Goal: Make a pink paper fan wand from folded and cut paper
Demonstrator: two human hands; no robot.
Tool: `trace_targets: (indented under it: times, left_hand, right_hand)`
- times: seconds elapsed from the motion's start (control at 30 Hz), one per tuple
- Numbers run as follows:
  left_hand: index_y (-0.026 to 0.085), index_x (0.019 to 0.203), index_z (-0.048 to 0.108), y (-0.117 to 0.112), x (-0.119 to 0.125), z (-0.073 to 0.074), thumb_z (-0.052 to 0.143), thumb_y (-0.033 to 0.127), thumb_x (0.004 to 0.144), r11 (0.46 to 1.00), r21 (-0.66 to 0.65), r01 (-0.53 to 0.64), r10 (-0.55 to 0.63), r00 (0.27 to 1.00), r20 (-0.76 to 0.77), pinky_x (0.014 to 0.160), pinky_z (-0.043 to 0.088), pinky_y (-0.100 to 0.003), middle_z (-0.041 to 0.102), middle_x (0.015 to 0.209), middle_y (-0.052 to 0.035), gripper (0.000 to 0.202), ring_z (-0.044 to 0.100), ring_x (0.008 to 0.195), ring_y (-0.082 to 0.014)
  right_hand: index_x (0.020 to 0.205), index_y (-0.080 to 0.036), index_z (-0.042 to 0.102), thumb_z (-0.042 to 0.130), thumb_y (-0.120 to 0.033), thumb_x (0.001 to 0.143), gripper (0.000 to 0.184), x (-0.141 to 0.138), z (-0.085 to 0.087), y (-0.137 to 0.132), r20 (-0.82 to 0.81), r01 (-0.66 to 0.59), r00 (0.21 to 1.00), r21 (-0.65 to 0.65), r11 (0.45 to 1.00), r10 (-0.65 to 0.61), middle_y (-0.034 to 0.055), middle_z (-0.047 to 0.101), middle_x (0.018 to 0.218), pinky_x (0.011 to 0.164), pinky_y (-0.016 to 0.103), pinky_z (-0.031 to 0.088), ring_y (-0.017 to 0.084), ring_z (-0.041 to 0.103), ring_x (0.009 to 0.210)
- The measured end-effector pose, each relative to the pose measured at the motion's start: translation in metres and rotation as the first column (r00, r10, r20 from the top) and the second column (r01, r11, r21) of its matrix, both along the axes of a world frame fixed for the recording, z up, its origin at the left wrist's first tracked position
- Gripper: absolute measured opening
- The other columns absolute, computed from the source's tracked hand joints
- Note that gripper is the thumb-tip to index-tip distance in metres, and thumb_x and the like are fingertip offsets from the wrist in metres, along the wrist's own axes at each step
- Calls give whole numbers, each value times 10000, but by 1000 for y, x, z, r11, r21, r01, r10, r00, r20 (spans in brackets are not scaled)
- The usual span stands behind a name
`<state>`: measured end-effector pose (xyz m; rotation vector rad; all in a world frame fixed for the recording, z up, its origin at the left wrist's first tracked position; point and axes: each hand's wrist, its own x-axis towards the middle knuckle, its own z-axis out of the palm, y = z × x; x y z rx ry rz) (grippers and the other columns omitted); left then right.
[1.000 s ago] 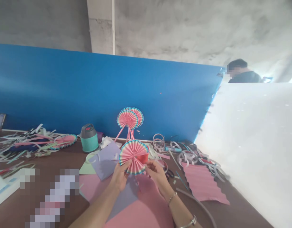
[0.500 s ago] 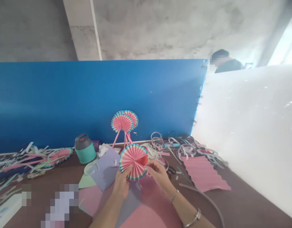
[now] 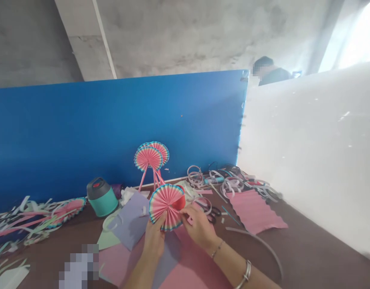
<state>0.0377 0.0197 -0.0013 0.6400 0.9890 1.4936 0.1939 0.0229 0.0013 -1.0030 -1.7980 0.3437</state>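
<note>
A round pleated paper fan (image 3: pixel 163 204), pink with a rainbow-coloured rim, is held up in front of me over the table. My left hand (image 3: pixel 154 235) grips its lower edge, the thumb lying on the front pleats. At the lower right edge my right hand (image 3: pixel 197 222) pinches the pleats, its fingertips partly hidden. A gap opens between the folds on the fan's right side. Through and beside this gap shows a red rounded object (image 3: pixel 180 197), mostly covered. Below both hands lie sheets of pink paper (image 3: pixel 191 265) and a purple sheet (image 3: pixel 132 220).
Finished-looking fans on pink sticks (image 3: pixel 148 157) stand by the blue partition (image 3: pixel 82 120). A teal pot with a grey lid (image 3: pixel 102 196) is left of them. Paper strips (image 3: pixel 31 218) heap at left; curled strips (image 3: pixel 233 185) and pleated pink paper (image 3: pixel 257 210) lie right. A person (image 3: pixel 270 72) is beyond the white partition.
My view has tilted and turned slightly right. The gap at the fan's right side looks wider, and my right hand has shifted a little down along the edge.
</note>
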Motion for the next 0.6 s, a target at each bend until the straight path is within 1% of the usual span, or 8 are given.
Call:
trace_targets:
  times: [0.07,0.13,0.27,0.33,0.43,0.6]
  left_hand:
    - [180,1078,665,-1,-1,3,825,256,572,1000,-2,22,-22,999,-44,738,536,-296,752,917,-53,536,697,898,-251]
    - [157,1057,675,-1,-2,6,826,271,555,999,7,35,-34,995,-90,734,534,-311,756,863,-56,536,697,895,-271]
    - [171,969,710,-2,-1,11,814,264,548,998,33,45,-41,990,-132,730,534,-325,758,848,-66,443,693,895,-287]
    - [183,958,714,-2,-1,12,807,264,559,998,34,48,-43,991,-130,727,535,-330,758,848,-66,417,695,890,-287]
    - [176,958,710,-1,-3,11,815,254,551,998,23,58,-54,990,-131,737,535,-336,757,828,-60,427,698,884,-284]
    - [163,938,710,-1,-5,10,835,243,525,997,33,73,-68,988,-137,758,532,-337,758,857,-66,440,695,900,-281]
  right_hand:
    - [824,-215,663,486,-108,845,208,4,0,2,8,1,1000,27,1000,-2,53,647,774,665,296,439,193,583,725]
    - [829,-213,667,469,-134,871,218,9,1,5,9,16,1000,60,998,-17,74,631,834,705,315,463,204,588,774]
    - [854,-224,687,468,-163,887,230,17,2,8,4,76,997,98,992,-77,114,574,1092,791,361,486,204,588,837]
    - [854,-227,689,463,-162,891,238,18,1,9,19,85,996,99,991,-87,116,552,1171,820,376,486,207,590,868]
    - [844,-227,683,452,-165,895,244,18,0,9,39,65,997,98,993,-69,111,562,1182,844,382,486,214,594,908]
    - [823,-223,676,474,-148,871,221,18,4,9,38,36,999,91,995,-39,112,592,1081,802,373,495,224,591,898]
